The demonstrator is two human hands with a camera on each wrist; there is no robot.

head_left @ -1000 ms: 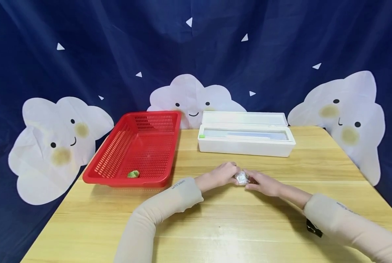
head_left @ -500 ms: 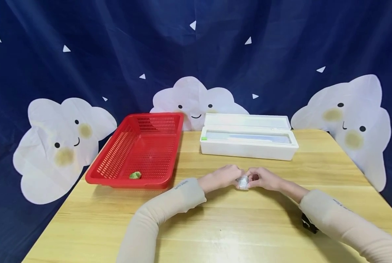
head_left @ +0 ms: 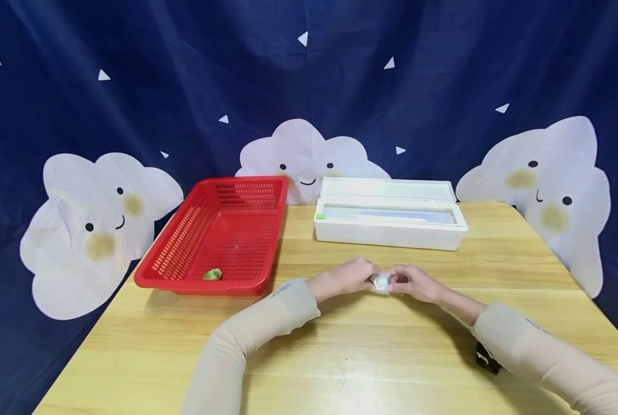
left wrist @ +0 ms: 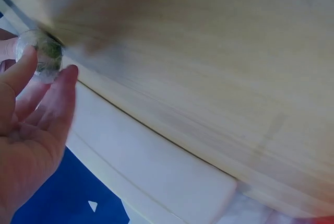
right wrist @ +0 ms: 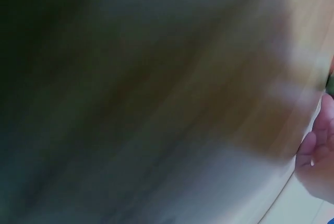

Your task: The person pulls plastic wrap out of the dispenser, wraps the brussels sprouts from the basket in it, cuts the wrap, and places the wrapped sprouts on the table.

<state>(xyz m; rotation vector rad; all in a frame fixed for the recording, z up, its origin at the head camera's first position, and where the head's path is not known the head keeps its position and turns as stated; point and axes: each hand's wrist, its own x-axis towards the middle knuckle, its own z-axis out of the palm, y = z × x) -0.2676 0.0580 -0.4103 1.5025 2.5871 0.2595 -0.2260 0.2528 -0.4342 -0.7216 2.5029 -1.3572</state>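
Observation:
A small round bundle wrapped in clear cling film (head_left: 381, 282) is between the two hands, close over the table in the head view. Green and pale patches show through the film on the bundle (left wrist: 46, 57) in the left wrist view. My left hand (head_left: 347, 277) holds it from the left, thumb on one side and fingers on the other. From the right, my right hand (head_left: 416, 283) pinches its edge between thumb and curled fingers. Only part of the right hand (right wrist: 319, 156) shows at the right border of the right wrist view.
A red plastic basket (head_left: 275, 242) stands at the left, with a small green leafy piece (head_left: 212, 274) inside near its front. Behind the hands lies a long white cling film box (head_left: 391, 236), its lid raised. All rest on a wooden table (head_left: 350, 357) before a blue curtain.
The right hand has drawn its fingers into a pinch at the bundle's edge; the reddish-brown patch beside it no longer shows. The left hand keeps its hold. Basket and box stay put.

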